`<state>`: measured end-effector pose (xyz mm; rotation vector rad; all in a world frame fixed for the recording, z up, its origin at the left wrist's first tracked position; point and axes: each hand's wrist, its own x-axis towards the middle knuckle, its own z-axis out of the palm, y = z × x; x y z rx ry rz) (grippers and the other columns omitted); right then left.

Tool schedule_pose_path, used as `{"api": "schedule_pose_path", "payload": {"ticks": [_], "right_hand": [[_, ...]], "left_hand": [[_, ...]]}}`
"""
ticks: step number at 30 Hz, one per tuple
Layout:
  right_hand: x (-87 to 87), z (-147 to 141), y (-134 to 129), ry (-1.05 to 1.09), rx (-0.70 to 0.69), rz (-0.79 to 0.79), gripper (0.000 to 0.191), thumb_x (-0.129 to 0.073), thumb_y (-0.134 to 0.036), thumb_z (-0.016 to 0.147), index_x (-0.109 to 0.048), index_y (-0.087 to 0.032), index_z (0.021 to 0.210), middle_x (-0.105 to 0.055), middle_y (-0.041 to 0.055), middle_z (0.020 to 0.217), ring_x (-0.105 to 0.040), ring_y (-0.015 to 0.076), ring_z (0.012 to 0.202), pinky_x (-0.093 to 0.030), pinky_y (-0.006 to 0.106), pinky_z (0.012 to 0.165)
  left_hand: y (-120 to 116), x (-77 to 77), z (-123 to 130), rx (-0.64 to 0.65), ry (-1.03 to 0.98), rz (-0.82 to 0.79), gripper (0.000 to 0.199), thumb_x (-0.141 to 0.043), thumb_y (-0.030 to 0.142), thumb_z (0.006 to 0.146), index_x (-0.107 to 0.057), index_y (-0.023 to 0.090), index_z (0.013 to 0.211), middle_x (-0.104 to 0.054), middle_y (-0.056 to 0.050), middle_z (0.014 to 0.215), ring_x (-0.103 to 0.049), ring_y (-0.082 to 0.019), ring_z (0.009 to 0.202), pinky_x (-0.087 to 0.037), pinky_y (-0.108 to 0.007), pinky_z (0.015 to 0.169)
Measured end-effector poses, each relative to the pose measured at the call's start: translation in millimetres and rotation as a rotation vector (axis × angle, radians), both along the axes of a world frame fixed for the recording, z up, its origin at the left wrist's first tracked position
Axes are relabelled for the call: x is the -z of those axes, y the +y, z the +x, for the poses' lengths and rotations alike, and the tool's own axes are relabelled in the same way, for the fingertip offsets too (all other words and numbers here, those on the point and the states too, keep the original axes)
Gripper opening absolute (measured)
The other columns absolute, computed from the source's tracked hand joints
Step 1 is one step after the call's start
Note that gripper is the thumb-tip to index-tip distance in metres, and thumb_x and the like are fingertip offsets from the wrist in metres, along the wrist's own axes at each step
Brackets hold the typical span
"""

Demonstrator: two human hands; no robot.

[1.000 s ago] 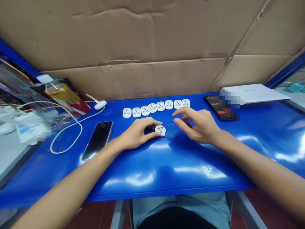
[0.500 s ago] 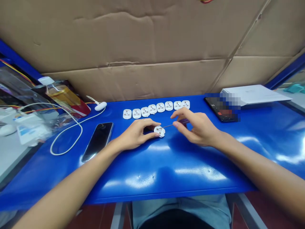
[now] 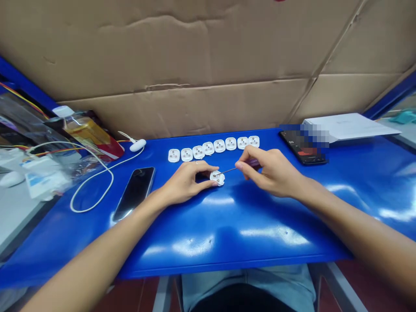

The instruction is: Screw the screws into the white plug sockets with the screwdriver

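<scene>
Between its thumb and fingers, my left hand [image 3: 188, 182] grips a small white plastic piece [image 3: 217, 178] with metal parts in it, low over the blue table. My right hand [image 3: 268, 171] is closed around the handle of a thin screwdriver [image 3: 232, 170], most of the handle hidden by the fingers. The tool's shaft slants down to the left, its tip on the white piece. Behind the hands, several white square pieces [image 3: 219, 146] with metal parts lie in a row.
A dark phone [image 3: 134, 193] and a white cable [image 3: 112, 173] lie at the left, near a tilted bottle [image 3: 89, 134]. At the right back are another phone [image 3: 302, 151] and a white box [image 3: 347, 125]. Cardboard [image 3: 195, 65] stands behind the blue table [image 3: 227, 242].
The fingers of my right hand have shifted slightly on the screwdriver handle, and that hand sits a touch higher. My left hand still holds the white piece in place.
</scene>
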<state>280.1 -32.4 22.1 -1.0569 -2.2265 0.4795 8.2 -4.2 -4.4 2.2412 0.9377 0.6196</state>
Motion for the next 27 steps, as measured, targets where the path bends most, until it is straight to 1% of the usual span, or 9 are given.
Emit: {"api": "schedule_pose_path", "payload": {"ticks": [3, 8, 10, 14, 16, 18, 20, 23, 27], "right_hand": [[-0.5, 1, -1, 0.017, -0.047, 0.022, 0.006, -0.061, -0.025, 0.1, -0.056, -0.024, 0.103, -0.077, 0.0043, 0.096, -0.076, 0.021, 0.085, -0.055, 0.031, 0.068], [-2.5, -3, -4, 0.029, 0.002, -0.005, 0.01, -0.061, -0.029, 0.102, -0.057, -0.025, 0.094, -0.072, -0.0003, 0.076, -0.071, 0.0179, 0.066, -0.051, 0.03, 0.06], [0.3, -5, -3, 0.057, 0.02, -0.015, 0.011, -0.062, -0.03, 0.102, -0.058, -0.024, 0.093, -0.07, -0.0011, 0.074, -0.069, 0.0168, 0.063, -0.05, 0.031, 0.06], [17.5, -7, 5, 0.268, 0.06, -0.108, 0.012, -0.059, -0.035, 0.104, -0.056, -0.025, 0.098, -0.065, -0.0033, 0.07, -0.065, 0.0154, 0.06, -0.052, 0.03, 0.062], [28.7, -8, 11, 0.459, 0.126, -0.16, 0.016, -0.052, -0.041, 0.108, -0.052, -0.026, 0.114, -0.064, -0.0042, 0.074, -0.064, 0.0153, 0.061, -0.053, 0.031, 0.063], [37.6, -10, 15, 0.447, 0.106, -0.155, 0.02, -0.045, -0.041, 0.11, -0.051, -0.024, 0.118, -0.067, 0.0004, 0.088, -0.066, 0.016, 0.072, -0.055, 0.033, 0.073], [42.4, -13, 18, 0.317, 0.079, -0.157, 0.02, -0.042, -0.037, 0.111, -0.051, -0.022, 0.121, -0.069, 0.0047, 0.098, -0.066, 0.0172, 0.081, -0.055, 0.035, 0.08], [43.8, -18, 21, 0.177, 0.052, -0.144, 0.02, -0.04, -0.031, 0.11, -0.051, -0.021, 0.122, -0.07, 0.0084, 0.107, -0.067, 0.0197, 0.09, -0.054, 0.037, 0.085], [44.1, -25, 22, 0.07, 0.022, -0.132, 0.023, -0.039, -0.029, 0.109, -0.053, -0.02, 0.126, -0.071, 0.0127, 0.12, -0.068, 0.0237, 0.103, -0.054, 0.04, 0.091]], "left_hand": [[0, -1.3, 0, 0.003, 0.002, 0.007, 0.037, -0.078, 0.042, 0.095, -0.077, 0.019, 0.124, -0.08, -0.007, 0.107, -0.074, -0.022, 0.095, -0.055, -0.033, 0.085], [-1, -2.7, 0, 0.027, 0.016, 0.006, 0.038, -0.078, 0.044, 0.094, -0.078, 0.02, 0.124, -0.08, -0.007, 0.105, -0.073, -0.021, 0.092, -0.055, -0.033, 0.084], [0, -3.5, -2, 0.02, 0.019, -0.021, 0.041, -0.077, 0.048, 0.094, -0.078, 0.021, 0.125, -0.08, -0.007, 0.108, -0.073, -0.022, 0.093, -0.056, -0.032, 0.085], [5, -9.7, -9, 0.038, 0.087, -0.01, 0.043, -0.074, 0.049, 0.096, -0.077, 0.023, 0.13, -0.08, -0.008, 0.115, -0.075, -0.023, 0.098, -0.057, -0.034, 0.089], [8, -15.1, -13, 0.059, 0.146, 0.015, 0.043, -0.074, 0.049, 0.096, -0.077, 0.025, 0.131, -0.08, -0.008, 0.117, -0.075, -0.024, 0.101, -0.058, -0.035, 0.091], [10, -20.6, -18, 0.073, 0.183, 0.018, 0.047, -0.075, 0.051, 0.094, -0.076, 0.026, 0.133, -0.08, -0.008, 0.119, -0.075, -0.024, 0.102, -0.058, -0.034, 0.091], [11, -25.3, -22, 0.067, 0.206, 0.012, 0.054, -0.077, 0.056, 0.091, -0.074, 0.027, 0.137, -0.08, -0.008, 0.118, -0.075, -0.024, 0.101, -0.059, -0.032, 0.087], [14, -30.0, -27, -0.024, 0.211, 0.048, 0.056, -0.076, 0.058, 0.09, -0.075, 0.027, 0.136, -0.082, -0.006, 0.11, -0.075, -0.024, 0.095, -0.058, -0.031, 0.083], [17, -32.7, -30, -0.281, 0.091, 0.16, 0.04, -0.07, 0.054, 0.096, -0.082, 0.023, 0.119, -0.082, -0.006, 0.107, -0.075, -0.023, 0.092, -0.056, -0.03, 0.083]]}}
